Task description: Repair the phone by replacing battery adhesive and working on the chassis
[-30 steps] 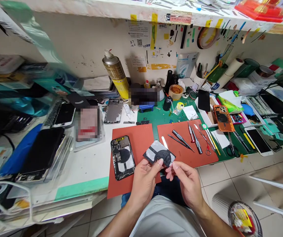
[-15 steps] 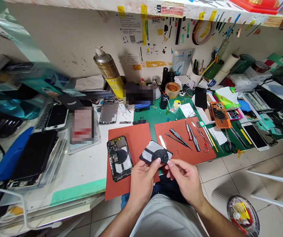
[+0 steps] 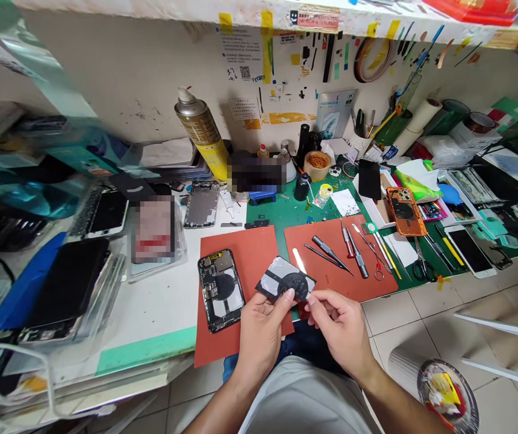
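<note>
A flat black-and-grey phone part (image 3: 281, 278) with a dark round patch is held up over the gap between two red-brown mats. My left hand (image 3: 265, 322) grips its lower left edge, thumb on top. At its right corner, my right hand (image 3: 338, 322) pinches the edge between thumb and fingertips. An opened phone body (image 3: 221, 290), its inner boards showing, lies on the left mat (image 3: 263, 241), just left of my left hand. Tweezers (image 3: 326, 259), screwdrivers (image 3: 358, 254) and other slim tools rest on the right mat (image 3: 331, 283).
On the right are scissors (image 3: 422, 265), an orange phone housing (image 3: 406, 211) and a white phone (image 3: 471, 250). A spray can (image 3: 202, 132) stands at the back. Stacked phones (image 3: 67, 283) sit at the left; a waste bin (image 3: 446, 392) stands on the floor.
The whole view has shifted slightly, so the bench objects appear a little further right. Both hands keep their hold on the flat part, with almost no movement.
</note>
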{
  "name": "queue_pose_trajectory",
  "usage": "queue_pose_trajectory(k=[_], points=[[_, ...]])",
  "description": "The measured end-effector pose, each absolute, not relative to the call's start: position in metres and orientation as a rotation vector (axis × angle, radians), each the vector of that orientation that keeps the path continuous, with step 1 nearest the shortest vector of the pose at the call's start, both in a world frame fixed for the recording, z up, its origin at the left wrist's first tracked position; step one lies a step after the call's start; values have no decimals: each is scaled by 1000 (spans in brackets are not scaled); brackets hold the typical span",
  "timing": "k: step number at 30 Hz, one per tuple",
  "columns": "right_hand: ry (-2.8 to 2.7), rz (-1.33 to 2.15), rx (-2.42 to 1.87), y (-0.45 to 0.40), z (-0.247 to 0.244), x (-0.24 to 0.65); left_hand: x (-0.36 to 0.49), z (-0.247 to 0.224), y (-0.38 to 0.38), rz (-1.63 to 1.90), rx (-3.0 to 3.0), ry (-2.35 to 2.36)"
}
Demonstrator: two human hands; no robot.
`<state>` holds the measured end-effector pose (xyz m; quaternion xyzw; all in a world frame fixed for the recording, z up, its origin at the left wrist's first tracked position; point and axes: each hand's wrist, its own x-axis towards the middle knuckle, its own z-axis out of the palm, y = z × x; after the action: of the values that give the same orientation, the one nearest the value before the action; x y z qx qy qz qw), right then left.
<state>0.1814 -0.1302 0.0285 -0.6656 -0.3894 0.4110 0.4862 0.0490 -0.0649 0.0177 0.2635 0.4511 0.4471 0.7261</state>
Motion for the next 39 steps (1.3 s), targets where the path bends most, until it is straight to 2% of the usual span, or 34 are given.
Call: queue_pose_trajectory(k=[9,21,26,29,33,36,39], points=[[-933,1029,-1587,-129,33,184,47,20,-64,1003,557,970],[-619,1189,-1377,-116,29,189,44,14,-67,951,586,946],[-958,918,-1410,-121,38,202,23,3,-63,987,821,774],[-1287,763,-1410,-121,48,219,-4,11,-44,1085,1201,754],[-1490,846,-1417,-113,60,237,-22,46,-17,776,1745,766],[-1639,855,-1414,-105,68,238,-13,67,-8,508,1908,758],[-1754,791,-1381,-100,74,234,0,70,-7,383,1977,666]])
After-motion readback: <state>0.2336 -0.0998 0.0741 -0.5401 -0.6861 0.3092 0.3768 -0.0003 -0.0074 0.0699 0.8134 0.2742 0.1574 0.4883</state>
